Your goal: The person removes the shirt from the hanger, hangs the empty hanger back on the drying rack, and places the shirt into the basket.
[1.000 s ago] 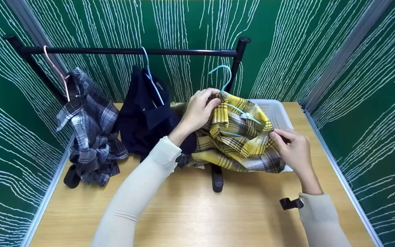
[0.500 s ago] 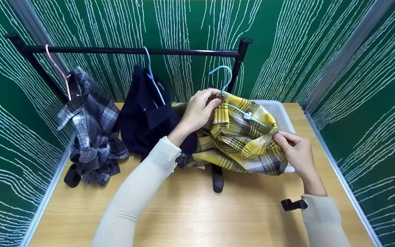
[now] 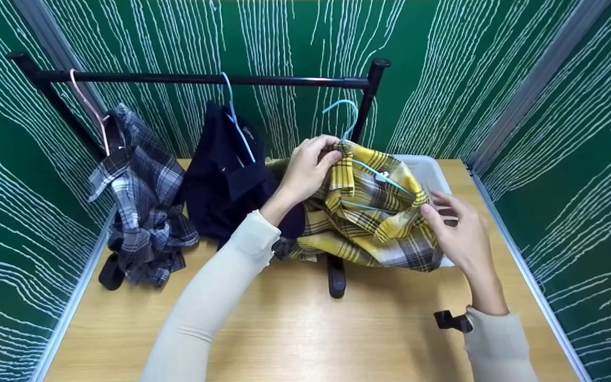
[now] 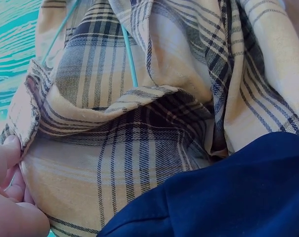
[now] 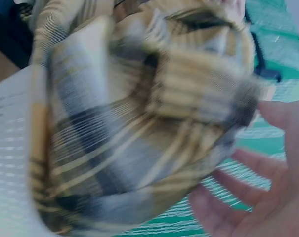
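A yellow plaid shirt is held up at the right of the rack, with a light-blue hanger inside it and the hook standing out above the collar. My left hand pinches the shirt's collar close beside the hook's base. At the shirt's right shoulder, my right hand has its fingers spread apart, the thumb right at the cloth's edge. In the right wrist view, the fingers are loose beside the blurred shirt cloth. The left wrist view has the fingertips on the shirt's edge.
A black clothes rack spans the back. From its bar hang a dark plaid shirt on a pink hanger and a navy garment on a blue one. A white basket stands behind the yellow shirt on the wooden table.
My right hand first drew the shirt's shoulder outward to the right, then loosened its pinch and spread its fingers. The left hand has stayed at the collar.
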